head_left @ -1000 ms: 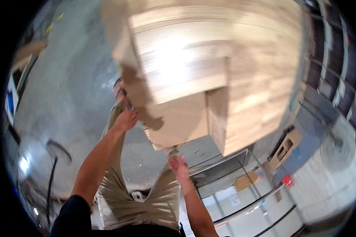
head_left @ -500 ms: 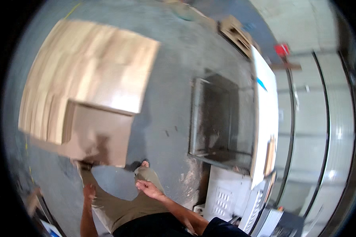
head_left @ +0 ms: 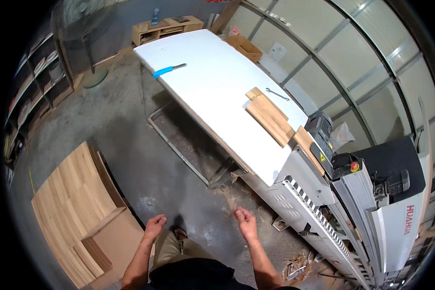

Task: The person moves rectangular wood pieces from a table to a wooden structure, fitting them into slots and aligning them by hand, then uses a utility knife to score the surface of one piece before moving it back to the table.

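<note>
My left hand [head_left: 155, 226] hangs in the air before my legs, its fingers loosely curled with nothing in them. Further right, my right hand [head_left: 246, 222] is also raised, fingers bent inward and holding nothing visible. Neither hand touches anything. To the left of my left hand lies a stack of light wood panels [head_left: 75, 193] with a plain brown board [head_left: 118, 237] at its near side. Ahead stands a white-topped table [head_left: 212, 82]. On it are a blue-handled tool [head_left: 164, 71], several wood strips [head_left: 269, 118] and a wrench [head_left: 277, 94].
A long grey machine [head_left: 324, 227] with a motor [head_left: 320, 126] and a red button [head_left: 354, 166] runs along the right. Wood scraps [head_left: 297, 268] litter the floor beside it. Shelves [head_left: 38, 79] stand far left, near a large fan [head_left: 82, 19]. A low wooden cabinet [head_left: 166, 28] stands behind the table.
My view has swung right and up, toward the table and machine; the panel stack now sits lower left. Both hands have come forward and apart in front of me.
</note>
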`<state>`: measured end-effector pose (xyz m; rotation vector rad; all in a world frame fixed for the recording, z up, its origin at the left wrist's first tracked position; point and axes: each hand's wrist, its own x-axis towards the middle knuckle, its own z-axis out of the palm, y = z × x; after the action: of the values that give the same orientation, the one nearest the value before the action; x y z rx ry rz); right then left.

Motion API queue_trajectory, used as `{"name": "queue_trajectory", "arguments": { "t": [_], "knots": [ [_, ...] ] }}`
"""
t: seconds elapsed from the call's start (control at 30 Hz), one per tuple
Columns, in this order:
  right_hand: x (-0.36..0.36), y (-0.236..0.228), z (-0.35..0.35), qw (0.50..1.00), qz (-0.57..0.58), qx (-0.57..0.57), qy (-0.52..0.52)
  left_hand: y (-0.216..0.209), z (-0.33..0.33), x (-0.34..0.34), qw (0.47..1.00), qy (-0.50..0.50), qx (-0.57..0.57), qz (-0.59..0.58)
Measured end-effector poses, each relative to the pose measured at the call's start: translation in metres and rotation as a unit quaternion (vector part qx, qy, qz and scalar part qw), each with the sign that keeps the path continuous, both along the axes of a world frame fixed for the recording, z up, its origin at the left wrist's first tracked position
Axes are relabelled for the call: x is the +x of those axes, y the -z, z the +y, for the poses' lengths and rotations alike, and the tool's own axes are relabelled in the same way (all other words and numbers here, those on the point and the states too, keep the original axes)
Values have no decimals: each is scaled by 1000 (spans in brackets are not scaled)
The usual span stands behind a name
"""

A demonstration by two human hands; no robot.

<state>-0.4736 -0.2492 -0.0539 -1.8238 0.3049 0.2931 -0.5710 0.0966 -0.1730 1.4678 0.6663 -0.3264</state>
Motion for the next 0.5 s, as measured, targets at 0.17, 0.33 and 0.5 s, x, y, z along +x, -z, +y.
{"name": "queue_trajectory", "arguments": {
  "t": [0.17,0.33,0.5],
  "knots": [
    [101,-36,-5,984,-101,79,122,-3,13,44,995,80,55,10],
    [260,-2,-60,912,-52,318,254,-37,29,93,989,119,81,15],
    [372,11,-69,806,14,379,455,-95,50,176,980,132,147,-19]
  ]
}}
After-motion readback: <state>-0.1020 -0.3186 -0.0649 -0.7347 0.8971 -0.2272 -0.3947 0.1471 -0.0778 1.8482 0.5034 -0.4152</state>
